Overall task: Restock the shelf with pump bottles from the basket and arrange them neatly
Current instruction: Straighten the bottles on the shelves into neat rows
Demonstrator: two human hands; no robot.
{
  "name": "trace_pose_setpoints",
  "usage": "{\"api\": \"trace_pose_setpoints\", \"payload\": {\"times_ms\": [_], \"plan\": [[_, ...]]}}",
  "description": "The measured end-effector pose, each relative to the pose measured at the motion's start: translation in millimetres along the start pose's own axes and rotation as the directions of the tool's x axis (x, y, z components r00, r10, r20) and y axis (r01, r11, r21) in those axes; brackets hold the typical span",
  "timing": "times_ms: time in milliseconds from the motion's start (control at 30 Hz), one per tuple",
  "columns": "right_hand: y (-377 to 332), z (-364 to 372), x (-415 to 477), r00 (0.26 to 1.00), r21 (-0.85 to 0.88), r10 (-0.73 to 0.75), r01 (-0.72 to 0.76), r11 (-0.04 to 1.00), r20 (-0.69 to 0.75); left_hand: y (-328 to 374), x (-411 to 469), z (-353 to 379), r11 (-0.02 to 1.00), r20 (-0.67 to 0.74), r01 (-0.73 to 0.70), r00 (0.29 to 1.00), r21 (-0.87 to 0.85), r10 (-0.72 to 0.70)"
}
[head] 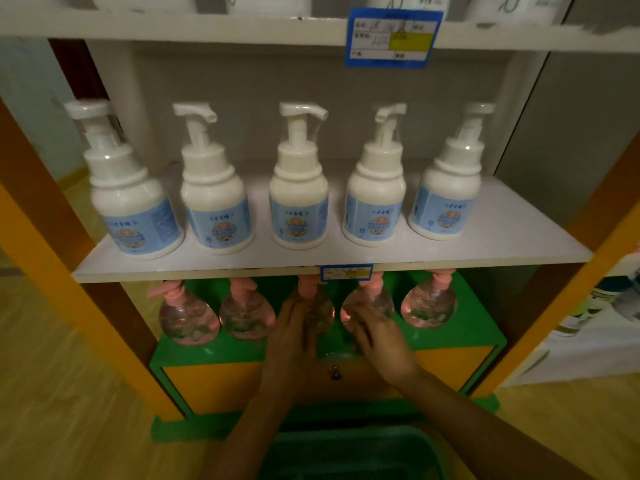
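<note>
Several clear round pump bottles with pink pumps stand in a row on the green lower shelf [467,327]. My left hand [292,327] is wrapped around the middle clear bottle [320,306]. My right hand [375,336] grips the bottle to its right [369,301]. Further clear bottles stand at the far left [187,320], left of centre [246,315] and far right [427,304]. The green basket [349,452] sits on the floor below my arms; its inside is dark and I cannot tell its contents.
Several white pump bottles with blue labels [298,202] line the white middle shelf [519,244]. A blue price tag [346,272] hangs on its front edge, another tag [393,38] on the shelf above. Orange uprights [45,244] frame the unit.
</note>
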State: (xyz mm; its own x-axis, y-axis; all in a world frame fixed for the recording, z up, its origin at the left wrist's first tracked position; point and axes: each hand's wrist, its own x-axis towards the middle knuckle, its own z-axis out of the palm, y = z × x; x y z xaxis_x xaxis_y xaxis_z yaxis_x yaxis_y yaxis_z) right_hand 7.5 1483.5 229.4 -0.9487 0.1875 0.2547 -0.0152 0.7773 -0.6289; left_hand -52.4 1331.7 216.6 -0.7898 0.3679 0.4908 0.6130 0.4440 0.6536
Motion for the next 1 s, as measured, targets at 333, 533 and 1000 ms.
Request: {"api": "trace_pose_setpoints", "payload": {"times_ms": [333,533,1000], "plan": [[48.5,-34.2,10.7,0.968,-0.006,0.236,-0.237,0.972,0.081,25.6,6.0,58.5,0.969,0.388,0.17,0.917,-0.177,-0.091],[53.3,-29.3,19.9,0.972,0.051,0.226,-0.229,0.972,0.057,23.0,8.3,63.4,0.972,0.332,0.197,0.932,-0.128,-0.145],[60.3,-41.6,4.8,0.99,0.027,0.134,-0.132,0.991,-0.052,37.0,2.2,67.4,0.982,0.12,0.171,0.98,-0.081,-0.161]]}}
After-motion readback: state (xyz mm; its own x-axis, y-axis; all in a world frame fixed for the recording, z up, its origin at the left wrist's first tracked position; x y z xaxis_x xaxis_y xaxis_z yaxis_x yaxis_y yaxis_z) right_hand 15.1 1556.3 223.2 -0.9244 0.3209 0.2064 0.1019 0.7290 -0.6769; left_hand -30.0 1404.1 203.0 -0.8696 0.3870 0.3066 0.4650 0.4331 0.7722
